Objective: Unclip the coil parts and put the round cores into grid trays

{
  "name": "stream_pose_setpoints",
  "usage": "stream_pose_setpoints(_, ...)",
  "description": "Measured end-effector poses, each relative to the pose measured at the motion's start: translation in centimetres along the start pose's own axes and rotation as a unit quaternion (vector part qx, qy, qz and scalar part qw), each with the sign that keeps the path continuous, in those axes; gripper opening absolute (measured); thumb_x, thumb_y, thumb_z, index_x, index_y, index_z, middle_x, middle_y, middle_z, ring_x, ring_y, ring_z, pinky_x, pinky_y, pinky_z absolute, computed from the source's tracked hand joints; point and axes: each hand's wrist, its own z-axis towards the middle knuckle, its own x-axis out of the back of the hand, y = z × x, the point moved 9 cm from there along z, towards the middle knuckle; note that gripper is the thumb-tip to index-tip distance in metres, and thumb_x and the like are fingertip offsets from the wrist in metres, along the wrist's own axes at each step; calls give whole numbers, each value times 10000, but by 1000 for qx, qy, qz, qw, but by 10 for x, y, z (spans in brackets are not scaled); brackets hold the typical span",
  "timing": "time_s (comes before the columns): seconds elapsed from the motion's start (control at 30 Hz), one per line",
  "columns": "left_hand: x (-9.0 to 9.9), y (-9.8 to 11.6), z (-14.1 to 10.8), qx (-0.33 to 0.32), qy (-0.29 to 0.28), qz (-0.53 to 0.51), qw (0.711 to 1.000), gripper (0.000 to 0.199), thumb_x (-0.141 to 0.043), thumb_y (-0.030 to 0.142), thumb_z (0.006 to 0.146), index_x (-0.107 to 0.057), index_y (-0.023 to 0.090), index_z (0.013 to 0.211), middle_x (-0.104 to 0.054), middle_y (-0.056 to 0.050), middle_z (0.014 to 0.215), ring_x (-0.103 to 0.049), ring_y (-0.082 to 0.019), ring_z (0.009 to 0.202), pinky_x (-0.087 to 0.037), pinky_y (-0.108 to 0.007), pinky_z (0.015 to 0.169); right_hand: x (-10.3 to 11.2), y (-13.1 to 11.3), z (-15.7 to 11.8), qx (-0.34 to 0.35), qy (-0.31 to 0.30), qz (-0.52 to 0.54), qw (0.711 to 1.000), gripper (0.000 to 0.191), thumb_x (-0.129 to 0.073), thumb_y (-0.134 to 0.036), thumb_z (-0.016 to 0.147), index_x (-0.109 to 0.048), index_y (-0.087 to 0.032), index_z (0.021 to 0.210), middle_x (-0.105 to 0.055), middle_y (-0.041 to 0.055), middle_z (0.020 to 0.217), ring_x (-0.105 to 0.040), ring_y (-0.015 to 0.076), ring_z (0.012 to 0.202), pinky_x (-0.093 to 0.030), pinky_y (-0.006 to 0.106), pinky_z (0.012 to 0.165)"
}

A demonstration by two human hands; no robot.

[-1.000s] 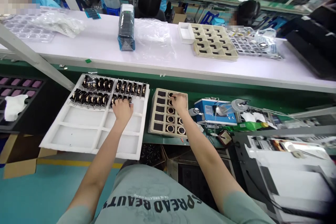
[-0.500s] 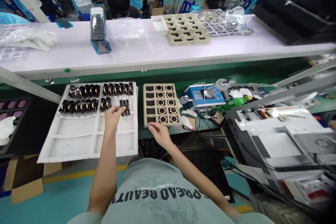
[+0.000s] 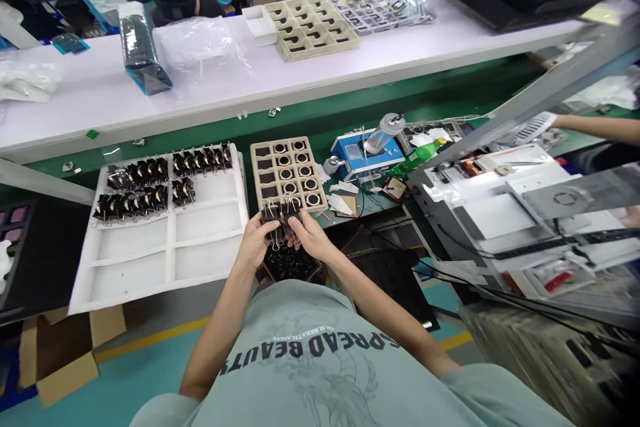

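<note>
Both hands are close together at the front edge of a beige compartment tray [image 3: 256, 177]. My left hand [image 3: 254, 241] is closed on a black binder clip [image 3: 271, 215] with wire handles. My right hand [image 3: 313, 238] pinches a second black binder clip [image 3: 291, 205] right beside it. Whether a part sits between the clips is hidden by fingers and clips. Round gold-rimmed pieces [image 3: 287, 174] fill two columns of the beige tray; its left column shows dark pads. To the left, a white foam tray [image 3: 171, 247] holds rows of clipped black pieces [image 3: 131, 202].
Below my hands sits a bin of black clips [image 3: 290, 263]. A blue device [image 3: 367, 155], a green bottle [image 3: 417, 159] and cables lie at right, near a grey machine [image 3: 480, 227]. A white shelf [image 3: 210, 90] crosses ahead. Another person's arm [image 3: 595, 127] reaches in at far right.
My left hand has lifted the clipped black piece out of the white foam tray and moved right. My right hand has come to meet it, now gripping a clip. The view has shifted.
</note>
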Motion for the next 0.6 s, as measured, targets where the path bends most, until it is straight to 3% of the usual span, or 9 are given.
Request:
stream_pose_setpoints(0.17, -20, -6, 1, -35, 24, 35, 998, 484, -914, 262, 536, -670, 160, 941, -723, -46, 916, -671, -193, 784, -544, -336, 752, 19, -9, -17, 20, 31, -86, 996, 319, -458, -559, 975, -391, -249, 948, -584, -26, 694, -579, 151, 529, -462, 281, 491)
stream_pose_setpoints(0.33, -15, -15, 5, -52, 68, 48, 995, 518, -913, 206, 469, -665, 162, 922, -699, -14, 869, -648, -163, 784, -517, -307, 772, 24, 0, -34, 21, 16, -43, 999, 324, -591, -466, 915, -443, -215, 1057, -643, 15, 838, -630, 152, 663, -531, 294, 610)
stream_pose_setpoints(0.53, -12, -30, 5, -37, 101, 28, 994, 436, -910, 233, 472, -662, 146, 820, -690, -4, 778, -633, -146, 698, -504, -302, 741, 26, 31, -52, -70, 9, 22, 997, 324, -664, -438, 829, -518, -176, 949, -644, -5, 723, -559, 92, 458, -422, 192, 390)
stream_pose_setpoints(0.6, -12, -32, 4, -27, 107, 13, 994, 399, -909, 244, 484, -659, 146, 779, -692, -5, 746, -632, -146, 666, -507, -303, 723, 26, 34, -58, -73, 10, 65, 995, 362, -696, -448, 806, -529, -176, 977, -650, -2, 748, -610, 108, 493, -475, 202, 420)
